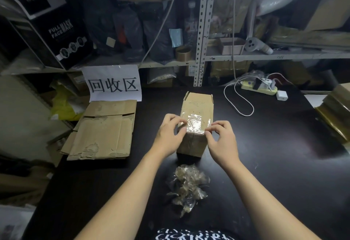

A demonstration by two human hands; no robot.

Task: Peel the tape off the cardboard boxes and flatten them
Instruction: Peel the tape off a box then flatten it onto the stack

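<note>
A small brown cardboard box (197,107) lies on the black table (274,154), its open flaps pointing away from me. A patch of clear shiny tape (196,124) covers the near part of its top face. My left hand (169,135) holds the box's left side, with its fingertips at the tape's left edge. My right hand (220,139) is at the box's right near corner, fingers curled, pinching at the tape's right edge. A heap of crumpled peeled tape (187,184) lies on the table in front of the box.
A stack of flattened cardboard boxes (104,131) lies at the table's left, below a white paper sign (113,84). A power strip (259,87) with a white cable (238,105) sits at the back right. More cardboard (335,114) is piled at the right edge. Cluttered metal shelves stand behind.
</note>
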